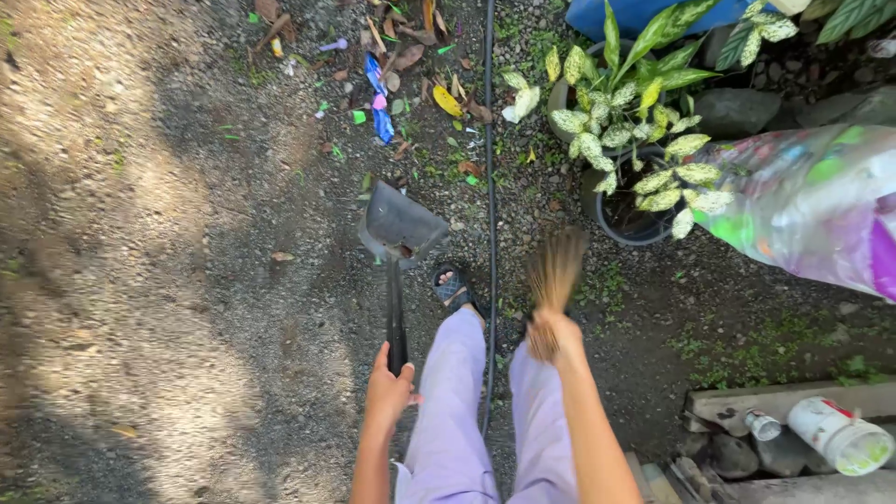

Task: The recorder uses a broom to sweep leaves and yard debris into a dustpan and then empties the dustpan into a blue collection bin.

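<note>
A black long-handled plastic dustpan (401, 227) is being gripped by the left hand (388, 390), fingers wrapped around its handle, at frame centre. A straw hand broom (553, 271) is being clutched in the right hand's (554, 334) closed fist. Open gravel ground (168, 233) is lying bare at left, bordered by a thin black hose (490, 187).

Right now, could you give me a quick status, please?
Left hand grips dustpan handle. Right hand grips broom. Litter ahead, black hose alongside.

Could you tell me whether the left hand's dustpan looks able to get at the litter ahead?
Probably yes: the left hand holds the dustpan, and only bare gravel lies between it and the litter.
</note>
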